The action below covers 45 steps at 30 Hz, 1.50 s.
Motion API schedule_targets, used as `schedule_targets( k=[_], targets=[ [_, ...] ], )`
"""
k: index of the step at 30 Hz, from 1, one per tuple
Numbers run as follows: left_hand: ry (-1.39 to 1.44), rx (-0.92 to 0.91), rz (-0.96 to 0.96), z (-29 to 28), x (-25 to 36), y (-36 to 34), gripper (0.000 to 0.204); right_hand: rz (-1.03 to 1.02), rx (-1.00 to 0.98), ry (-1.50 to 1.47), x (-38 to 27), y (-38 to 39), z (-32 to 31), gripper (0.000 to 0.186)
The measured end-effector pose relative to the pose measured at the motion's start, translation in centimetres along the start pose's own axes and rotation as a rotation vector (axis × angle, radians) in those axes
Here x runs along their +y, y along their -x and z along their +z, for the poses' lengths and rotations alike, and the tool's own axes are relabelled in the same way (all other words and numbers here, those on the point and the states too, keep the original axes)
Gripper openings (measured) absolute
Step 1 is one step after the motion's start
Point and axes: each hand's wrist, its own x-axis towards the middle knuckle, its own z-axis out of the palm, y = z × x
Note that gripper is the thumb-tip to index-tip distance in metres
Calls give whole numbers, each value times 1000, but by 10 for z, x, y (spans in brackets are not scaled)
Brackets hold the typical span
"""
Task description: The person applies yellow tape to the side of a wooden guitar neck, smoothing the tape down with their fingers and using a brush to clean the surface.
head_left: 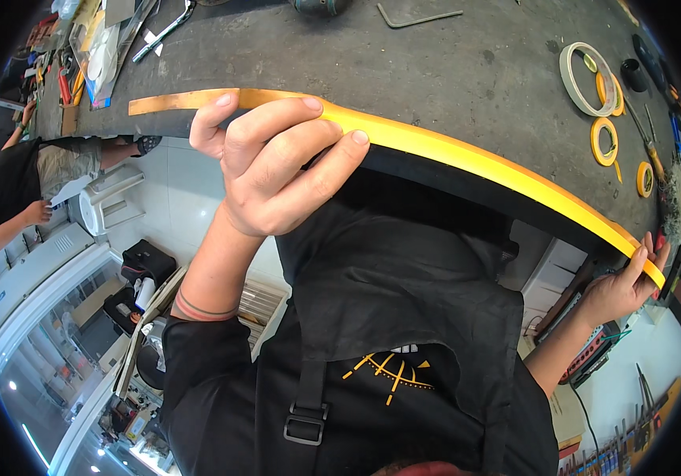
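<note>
A long strip of yellow tape [467,155] runs along the front edge of a dark workbench [436,71]. My left hand [277,166] curls over that edge, fingertips pressing on the tape near its left part. Left of the hand the strip [166,101] looks duller and brownish. My right hand [626,282] is at the strip's far right end, fingers pinching it against the bench edge. Below the bench I see my own black shirt and apron [388,341].
Several tape rolls [594,79] lie at the bench's right end, beside small tools. A bent hex key [420,16] and a wrench [162,32] lie further back. Another person [7,198] stands at the left. Machines and boxes [95,301] sit on the floor below.
</note>
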Motion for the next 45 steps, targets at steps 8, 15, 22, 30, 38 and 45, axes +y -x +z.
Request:
schedule_targets(
  k=[8, 15, 22, 30, 38, 45],
  targets=[
    [19, -12, 3, 1, 7, -8, 29, -16, -22, -30, 7, -6, -7, 49],
    [83, -25, 27, 3, 8, -12, 31, 33, -26, -90, 5, -10, -11, 52],
    [101, -22, 47, 6, 9, -15, 33, 23, -49, -79, 8, -10, -13, 52],
    [128, -23, 126, 9, 11, -22, 37, 32, -53, -110, 12, -6, -12, 51],
    [187, -57, 102, 11, 19, -30, 38, 12, -44, -71, 2, -4, -10, 49],
    [191, -63, 132, 15, 26, -34, 42, 39, -17, -52, -3, 0, -2, 49]
  ],
)
